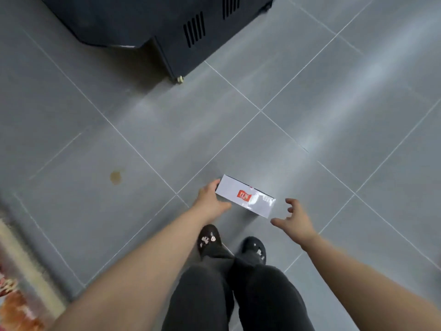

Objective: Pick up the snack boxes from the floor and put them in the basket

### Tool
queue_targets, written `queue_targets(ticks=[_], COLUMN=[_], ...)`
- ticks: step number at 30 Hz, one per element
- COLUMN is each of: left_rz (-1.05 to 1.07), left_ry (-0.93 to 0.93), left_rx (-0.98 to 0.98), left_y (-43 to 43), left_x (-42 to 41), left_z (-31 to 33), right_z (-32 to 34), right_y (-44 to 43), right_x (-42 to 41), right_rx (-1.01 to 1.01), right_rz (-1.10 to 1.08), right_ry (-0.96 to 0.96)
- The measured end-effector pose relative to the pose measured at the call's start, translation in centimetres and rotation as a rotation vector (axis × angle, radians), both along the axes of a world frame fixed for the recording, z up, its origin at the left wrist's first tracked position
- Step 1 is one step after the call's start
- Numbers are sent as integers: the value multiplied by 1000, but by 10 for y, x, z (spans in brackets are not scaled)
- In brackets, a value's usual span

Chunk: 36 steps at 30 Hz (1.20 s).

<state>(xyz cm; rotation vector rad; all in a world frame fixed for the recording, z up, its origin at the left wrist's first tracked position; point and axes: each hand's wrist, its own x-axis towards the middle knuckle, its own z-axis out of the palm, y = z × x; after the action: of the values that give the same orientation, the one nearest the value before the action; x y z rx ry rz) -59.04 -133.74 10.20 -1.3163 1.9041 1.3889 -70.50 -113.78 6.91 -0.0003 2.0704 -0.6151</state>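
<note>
A white snack box [245,195] with a small red label is just ahead of my feet, over the grey tiled floor. My left hand [211,198] grips its left end, fingers wrapped over the edge. My right hand [294,217] hovers beside the box's right end with fingers spread, a small gap away from it. No basket is in view.
A dark cabinet [167,27] with vent slots and a small caster stands at the top left. A patterned rug edge [16,283] lies at the lower left. My black shoes [210,237] and dark trousers are right below the box. A brownish stain [116,177] marks the floor.
</note>
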Motion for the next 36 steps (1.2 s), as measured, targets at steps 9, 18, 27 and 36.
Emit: queue_targets(ticks=[9, 18, 27, 36], left_rz=[-759, -1124, -1007, -915], left_ry=[-333, -206, -159, 29], left_rx=[-290, -456, -522, -402], left_y=[-18, -53, -62, -37], left_x=[-27, -57, -68, -74], left_z=[-252, -260, -26, 219], right_z=[-222, -238, -2, 246], right_y=[-4, -1, -7, 37], right_x=[-10, -19, -57, -56], right_rx=[151, 124, 145, 55], right_rz=[463, 577, 638, 493], right_ry=[127, 271, 374, 322])
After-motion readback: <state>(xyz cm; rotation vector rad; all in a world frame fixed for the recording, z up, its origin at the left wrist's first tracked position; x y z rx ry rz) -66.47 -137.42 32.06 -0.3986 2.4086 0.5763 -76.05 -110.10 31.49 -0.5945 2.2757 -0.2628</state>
